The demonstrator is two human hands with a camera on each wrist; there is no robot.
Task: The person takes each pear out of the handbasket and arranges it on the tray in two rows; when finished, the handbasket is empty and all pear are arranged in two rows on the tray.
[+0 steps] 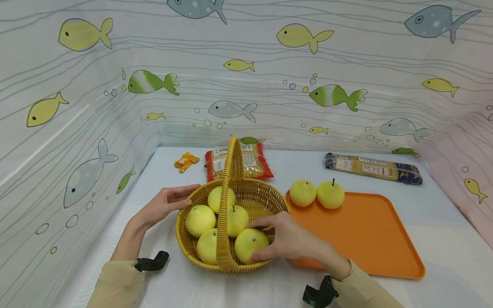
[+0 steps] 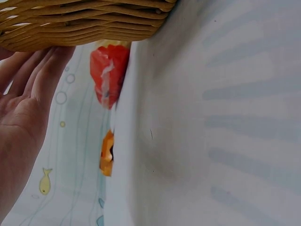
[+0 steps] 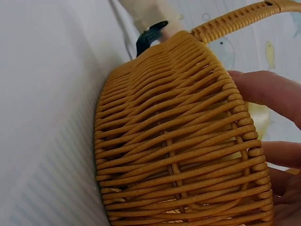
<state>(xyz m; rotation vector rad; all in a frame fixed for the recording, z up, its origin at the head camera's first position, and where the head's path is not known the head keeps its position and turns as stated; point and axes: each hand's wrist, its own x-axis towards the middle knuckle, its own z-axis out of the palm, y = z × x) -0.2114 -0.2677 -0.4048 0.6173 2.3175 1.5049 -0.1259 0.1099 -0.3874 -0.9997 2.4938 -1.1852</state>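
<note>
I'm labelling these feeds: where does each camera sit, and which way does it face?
Head: on the head, facing forward and down at the basket and tray; shows both sleeves, the left hand, and the right hand with its grip on a fruit.
Left wrist: on that wrist, facing the basket's side; shows the left hand.
Right wrist: on that wrist, facing the basket's outer wall; shows part of the right hand and, beyond, the left sleeve.
Shared: head and left wrist both show the red bag.

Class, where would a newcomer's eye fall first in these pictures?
Probably on the yellow wicker basket in the centre, with five yellow fruits inside and the right hand gripping the near right one. Next, the orange tray to its right, two more fruits at its far left corner. Behind, printed fish decorate the white backdrop.
</note>
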